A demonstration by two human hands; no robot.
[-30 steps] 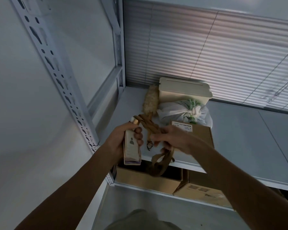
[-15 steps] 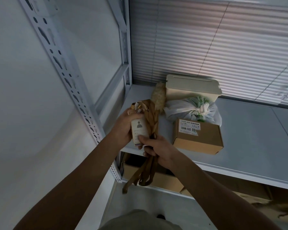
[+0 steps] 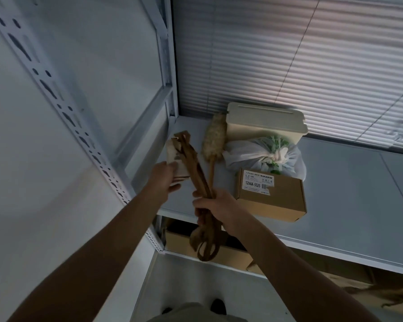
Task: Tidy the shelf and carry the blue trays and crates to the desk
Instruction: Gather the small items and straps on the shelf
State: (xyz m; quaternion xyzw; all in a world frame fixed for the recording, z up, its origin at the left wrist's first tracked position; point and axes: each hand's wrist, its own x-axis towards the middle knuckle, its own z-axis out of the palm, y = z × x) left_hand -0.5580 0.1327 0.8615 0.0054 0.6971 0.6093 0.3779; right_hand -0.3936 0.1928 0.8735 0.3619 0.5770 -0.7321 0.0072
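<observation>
I stand at a white metal shelf (image 3: 349, 182). My left hand (image 3: 164, 176) grips a small pale carton (image 3: 175, 159) over the shelf's left end. My right hand (image 3: 215, 206) is closed around a bundle of brown straps (image 3: 194, 169) that runs from the carton down past the shelf's front edge, its loops dangling below. No blue tray or crate is in view.
On the shelf lie a fluffy duster (image 3: 214, 138), a cream lidded bin (image 3: 265, 120), a tied white bag with greenery (image 3: 263, 155) and a labelled cardboard box (image 3: 271, 195). Cardboard boxes (image 3: 179, 242) sit on the shelf below. A perforated upright (image 3: 56, 94) stands left; blinds hang behind.
My left hand has moved the carton forward over the shelf's left end. My right hand still grips the straps, now stretched out longer between the hands.
</observation>
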